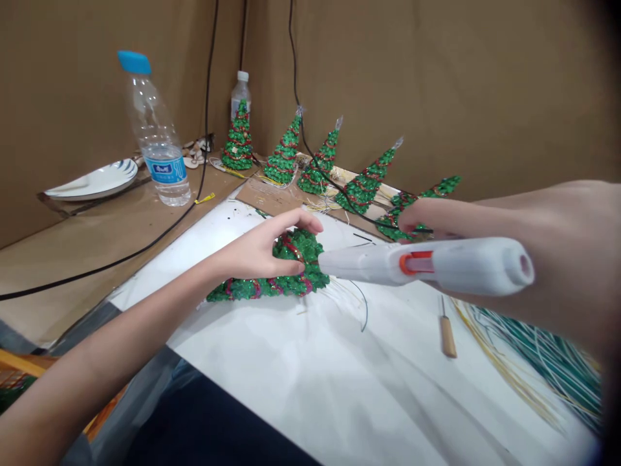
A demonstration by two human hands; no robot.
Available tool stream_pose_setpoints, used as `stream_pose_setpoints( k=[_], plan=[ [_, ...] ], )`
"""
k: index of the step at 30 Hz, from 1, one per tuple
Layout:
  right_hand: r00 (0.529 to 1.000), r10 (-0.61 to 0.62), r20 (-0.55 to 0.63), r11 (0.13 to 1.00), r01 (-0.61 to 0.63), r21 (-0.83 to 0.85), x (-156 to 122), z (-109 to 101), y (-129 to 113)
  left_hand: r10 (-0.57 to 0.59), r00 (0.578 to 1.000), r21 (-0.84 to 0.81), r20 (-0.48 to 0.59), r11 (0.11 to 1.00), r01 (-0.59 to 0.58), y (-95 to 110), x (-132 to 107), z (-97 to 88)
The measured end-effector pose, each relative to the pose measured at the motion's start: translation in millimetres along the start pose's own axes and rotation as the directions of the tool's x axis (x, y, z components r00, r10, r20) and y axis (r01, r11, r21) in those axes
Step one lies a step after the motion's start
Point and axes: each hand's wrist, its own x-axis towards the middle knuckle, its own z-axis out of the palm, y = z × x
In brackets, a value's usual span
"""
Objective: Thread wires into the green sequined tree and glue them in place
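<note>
The tree lies on the white sheet, left hand half-curled round its base end. The right hand seems closed on the glue gun, aimed at the base. Gluing seems the step; the next move calls for steady aim.

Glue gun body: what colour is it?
The glue gun is white, with an orange part; the head view shows it best.

right fingers: partly behind glue gun | rear bottle: base behind standing tree
</note>
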Motion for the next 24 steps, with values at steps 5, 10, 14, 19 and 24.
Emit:
stream_pose_setpoints(
  k=[5,10,14,19,24],
  plan=[
    [0.988,-0.154,-0.026,0.985,0.152,-0.077,4.0,-0.7,-2.0,0.002,1.0,0.0,-0.001,1.0,-0.002,-0.2,0.3,0.5],
    [0.992,-0.127,0.016,0.99,0.128,-0.058,8.0,3.6,-2.1,0.019,1.0,-0.006,0.005,1.0,-0.019,-1.3,1.1,0.9],
    [0.993,-0.118,-0.017,0.992,0.117,-0.055,8.7,6.9,2.0,0.022,1.0,0.001,0.003,1.0,-0.022,-2.2,1.1,1.0],
    [0.984,-0.165,-0.067,0.986,0.162,-0.045,13.2,7.0,2.7,0.025,1.0,-0.005,0.003,1.0,-0.025,-2.1,0.6,1.4],
    [0.98,-0.177,-0.089,0.984,0.176,-0.024,15.0,8.7,1.4,0.02,1.0,-0.014,0.005,1.0,-0.02,-2.4,0.6,2.2]
  ],
)
